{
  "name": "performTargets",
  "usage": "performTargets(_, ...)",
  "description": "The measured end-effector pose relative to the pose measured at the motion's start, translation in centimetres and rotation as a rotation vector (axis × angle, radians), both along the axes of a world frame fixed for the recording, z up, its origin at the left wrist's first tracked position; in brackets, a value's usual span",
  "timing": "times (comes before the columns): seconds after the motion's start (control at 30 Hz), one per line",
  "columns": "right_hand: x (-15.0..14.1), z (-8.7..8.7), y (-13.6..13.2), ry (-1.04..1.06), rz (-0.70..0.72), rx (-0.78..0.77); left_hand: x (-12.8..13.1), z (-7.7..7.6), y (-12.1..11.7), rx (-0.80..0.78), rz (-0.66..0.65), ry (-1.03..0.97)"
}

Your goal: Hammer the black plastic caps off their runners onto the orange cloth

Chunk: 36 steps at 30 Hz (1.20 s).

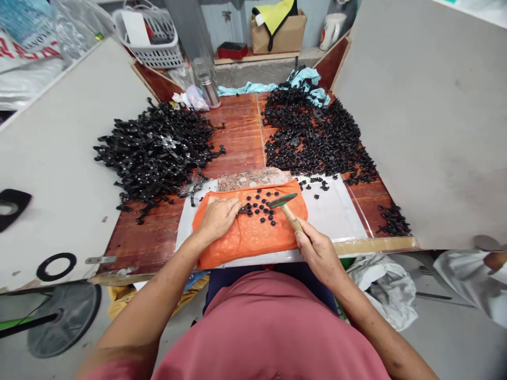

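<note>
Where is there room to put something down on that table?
There's bare wood between the left black heap and right black heap, and bare white sheet right of the orange cloth. It's crowded at both heaps and the cloth, with black pieces, left hand and hammer there.

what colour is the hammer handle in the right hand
The hammer handle is light tan, seen best in the head view.

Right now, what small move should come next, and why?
Perhaps ease the hammer leftward toward the black piece: the left hand holds that piece at the orange cloth, while the right hand grips the hammer, its head right of the piece.
</note>
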State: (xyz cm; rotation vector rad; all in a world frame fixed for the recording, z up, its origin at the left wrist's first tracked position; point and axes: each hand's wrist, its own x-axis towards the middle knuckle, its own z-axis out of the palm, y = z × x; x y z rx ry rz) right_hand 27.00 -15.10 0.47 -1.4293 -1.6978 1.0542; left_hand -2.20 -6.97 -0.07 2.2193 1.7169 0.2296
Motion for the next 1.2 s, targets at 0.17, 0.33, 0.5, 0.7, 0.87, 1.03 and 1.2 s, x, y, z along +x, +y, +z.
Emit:
performTargets(0.17,0.1,0.2,0.6,-0.028,0.111,0.017,0.1,-0.1,-0.1,0.043,-0.015,0.057)
performTargets(0.33,-0.1,0.8,2.1,-0.253,0.184,0.127,0.0,0.4,0.1,0.033,-0.023,0.045)
performTargets(0.5,-1.9,2.1,3.9,-0.427,0.211,0.252,0.2,1.0,0.5,-0.047,-0.001,-0.037)
performTargets(0.7,-3.0,2.2,4.9,-0.518,0.257,0.210,0.1,0.4,0.6,-0.051,0.004,-0.026)
performTargets(0.87,-3.0,1.5,4.8,-0.580,0.258,0.225,0.0,0.2,0.7,-0.012,-0.014,0.013)
performTargets(1.03,-3.4,2.2,5.3,-0.595,0.288,0.192,0.1,-0.1,0.2,0.013,-0.025,0.032)
performTargets(1.2,-2.1,3.5,7.3,-0.460,0.287,0.180,-1.0,1.4,1.0,0.015,-0.152,0.025)
